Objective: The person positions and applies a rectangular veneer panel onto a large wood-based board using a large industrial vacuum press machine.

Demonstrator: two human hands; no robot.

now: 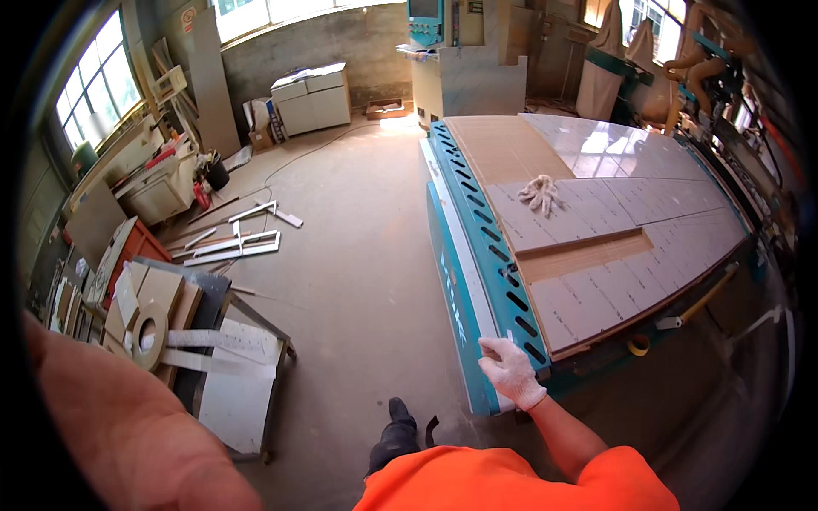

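My right hand [512,373], in a white knit glove, is above the near corner of a teal machine bed [518,322]. Its fingers are curled in; whatever they may hold is hidden. My left hand [128,426] is bare and looms large at the lower left, close to the camera, its fingers mostly out of sight. An empty white glove [541,196] lies on the pale sheet panels [588,302] that cover the bed. Between those panels a brown strip [588,255] shows.
At left stands a low table [230,400] with boards, a tape roll [151,337] and pale strips. White frame pieces [234,247] lie on the floor beyond. A white cabinet [311,102] stands by the back wall. A yellow-handled tool [707,296] sits along the bed's right side.
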